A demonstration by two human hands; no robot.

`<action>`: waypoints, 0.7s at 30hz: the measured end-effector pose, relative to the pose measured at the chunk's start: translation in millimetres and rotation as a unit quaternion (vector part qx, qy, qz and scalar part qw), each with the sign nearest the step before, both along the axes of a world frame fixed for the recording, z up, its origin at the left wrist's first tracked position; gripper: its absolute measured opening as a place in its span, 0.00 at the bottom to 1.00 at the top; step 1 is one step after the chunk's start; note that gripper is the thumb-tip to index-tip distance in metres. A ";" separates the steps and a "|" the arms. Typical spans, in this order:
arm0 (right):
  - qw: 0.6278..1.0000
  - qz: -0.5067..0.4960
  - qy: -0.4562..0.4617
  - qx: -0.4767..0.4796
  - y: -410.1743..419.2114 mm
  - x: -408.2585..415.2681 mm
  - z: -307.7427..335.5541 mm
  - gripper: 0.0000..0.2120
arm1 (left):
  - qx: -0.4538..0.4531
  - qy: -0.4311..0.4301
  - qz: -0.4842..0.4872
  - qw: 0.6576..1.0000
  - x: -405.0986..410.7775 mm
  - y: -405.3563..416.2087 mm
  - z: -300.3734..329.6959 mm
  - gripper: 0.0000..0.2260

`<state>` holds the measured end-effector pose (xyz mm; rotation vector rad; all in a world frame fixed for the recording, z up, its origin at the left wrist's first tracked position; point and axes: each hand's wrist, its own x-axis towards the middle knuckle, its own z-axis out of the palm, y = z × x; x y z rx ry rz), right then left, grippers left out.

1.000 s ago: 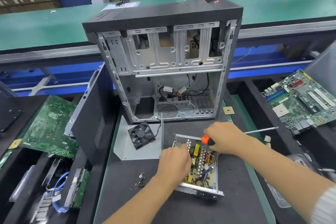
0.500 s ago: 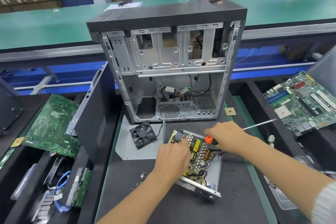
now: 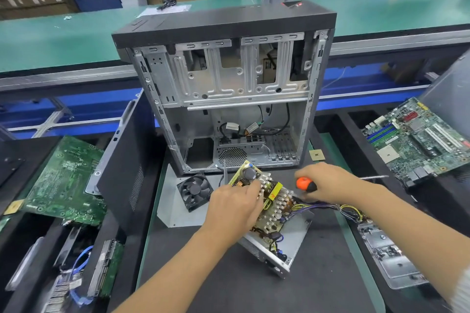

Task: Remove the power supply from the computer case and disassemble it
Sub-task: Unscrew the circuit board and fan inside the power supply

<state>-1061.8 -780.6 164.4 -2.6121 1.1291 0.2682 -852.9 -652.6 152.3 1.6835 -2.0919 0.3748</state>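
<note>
Open dark mat (image 3: 229, 284) lies on the bench nearest the viewer, between the two forearms, giving clear passage from the near edge. The case (image 3: 229, 89) stands upright at the far side of the mat and blocks approach from behind; its open side faces the viewer. Left of the work area, a loose fan (image 3: 195, 189) on a metal plate (image 3: 173, 211) and a leaning side panel (image 3: 127, 168) close that flank. On the right, a wire bundle (image 3: 335, 208) trails across the mat, with a motherboard (image 3: 417, 142) beyond it.
</note>
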 end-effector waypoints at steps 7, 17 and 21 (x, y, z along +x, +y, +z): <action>0.992 -0.025 -0.074 0.094 28.5 11.4 28.1 0.15 | 0.053 0.082 0.030 0.995 -19.5 -2.0 3.9 0.16; 0.989 0.061 0.031 -0.130 62.6 11.5 18.9 0.21 | 0.103 0.149 0.057 0.982 -23.0 -8.6 -10.6 0.11; 0.984 0.095 0.035 -0.146 69.4 13.6 3.9 0.11 | 0.147 0.203 0.074 0.965 -21.0 -18.7 -15.9 0.09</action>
